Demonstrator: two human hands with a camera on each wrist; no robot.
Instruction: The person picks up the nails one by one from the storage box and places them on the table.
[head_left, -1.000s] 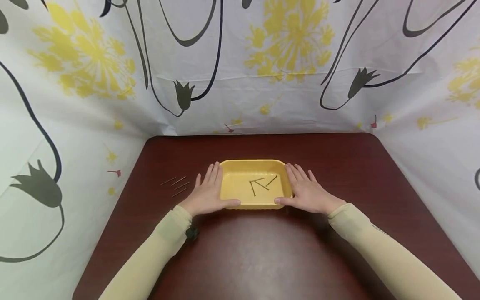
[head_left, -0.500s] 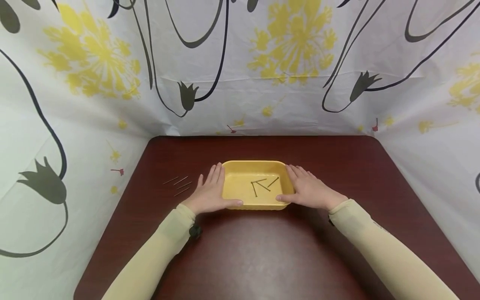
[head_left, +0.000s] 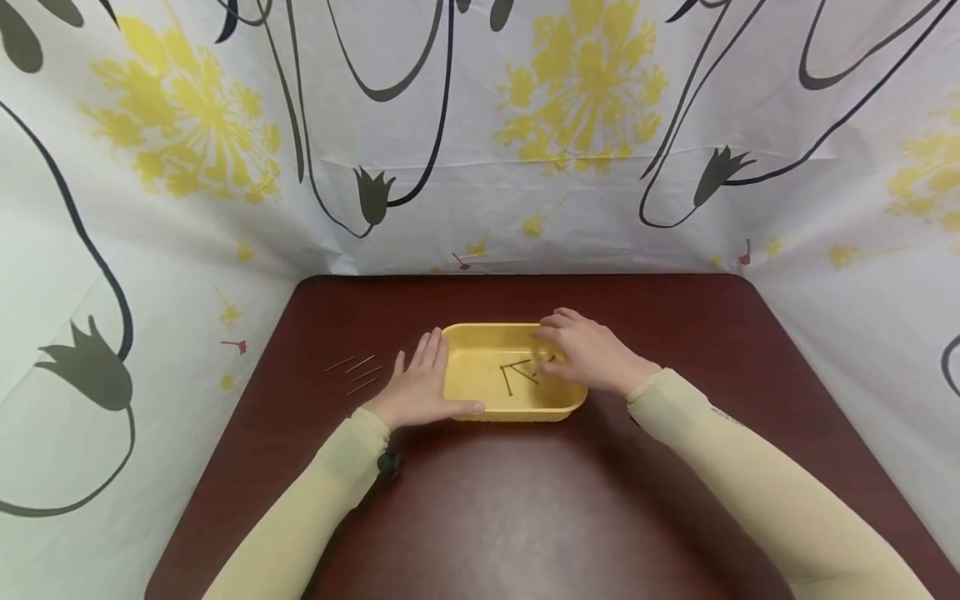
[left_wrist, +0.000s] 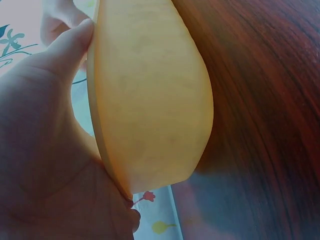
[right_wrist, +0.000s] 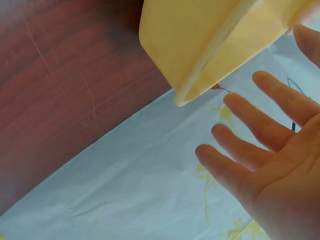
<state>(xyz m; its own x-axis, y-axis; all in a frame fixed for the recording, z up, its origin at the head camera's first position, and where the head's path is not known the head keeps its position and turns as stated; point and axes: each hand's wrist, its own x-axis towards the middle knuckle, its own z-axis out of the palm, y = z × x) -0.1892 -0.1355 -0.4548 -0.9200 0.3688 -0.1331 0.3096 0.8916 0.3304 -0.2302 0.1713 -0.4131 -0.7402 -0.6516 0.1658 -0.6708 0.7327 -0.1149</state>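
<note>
A yellow plastic tray [head_left: 472,387] sits mid-table. Inside it lie several thin, dark nail-like pieces [head_left: 507,380]. My left hand [head_left: 420,387] rests against the tray's left side, fingers straight and thumb along the near rim; the left wrist view shows that thumb touching the rim of the tray [left_wrist: 155,100]. Over the tray's right part hovers my right hand [head_left: 596,354], covering some of the pieces. From the right wrist, its fingers [right_wrist: 237,115] look spread and loosely bent, apart from the tray wall, with nothing seen between them.
Left of the tray, several thin, shiny, needle-like sticks [head_left: 363,386] lie side by side on the dark red-brown table [head_left: 510,508]. A white patterned cloth [head_left: 480,150] hangs behind the table and along both sides.
My right hand has left the tray's right side and moved left and up over its inside. The left hand stays on the left side. The nail-like pieces look unmoved.
</note>
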